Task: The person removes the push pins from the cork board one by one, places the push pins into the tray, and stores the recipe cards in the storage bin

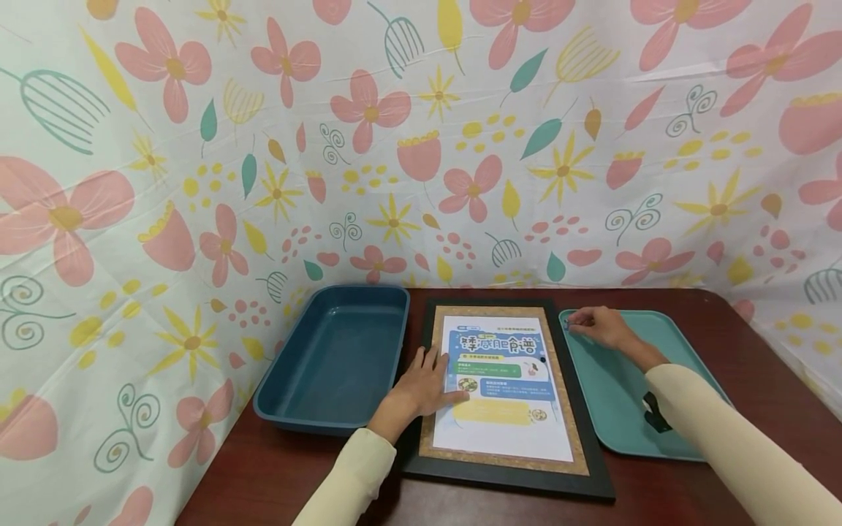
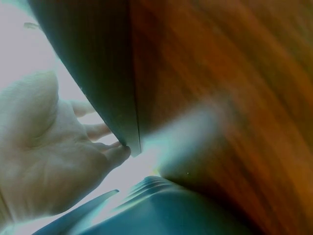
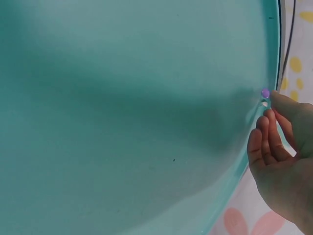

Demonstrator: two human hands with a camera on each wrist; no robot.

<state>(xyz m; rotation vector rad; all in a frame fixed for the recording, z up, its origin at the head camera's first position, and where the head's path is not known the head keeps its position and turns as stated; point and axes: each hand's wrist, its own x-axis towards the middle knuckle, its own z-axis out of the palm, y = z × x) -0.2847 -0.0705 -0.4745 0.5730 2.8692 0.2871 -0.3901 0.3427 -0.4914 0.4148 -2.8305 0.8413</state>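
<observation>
A black-framed cork board [image 1: 427, 451] lies on the table with a printed sheet [image 1: 503, 431] on it. My left hand [image 1: 421, 387] rests with spread fingers on the board's left side and the sheet's edge; the left wrist view shows that hand [image 2: 54, 152] at the frame's edge [image 2: 98, 58]. Over the far left corner of the green tray [image 1: 631, 380] is my right hand [image 1: 601, 326], thumb and bent fingers apart. By the thumb tip of this hand [image 3: 288, 147] lies a small purple piece [image 3: 265, 93], with a tiny whitish one [image 3: 264, 104] beside it.
An empty dark blue bin [image 1: 335, 351] stands left of the board. A black object [image 1: 654, 413] shows at the green tray beside my right forearm. Flower-patterned cloth [image 1: 368, 183] hangs behind and at both sides of the brown table [image 1: 684, 497].
</observation>
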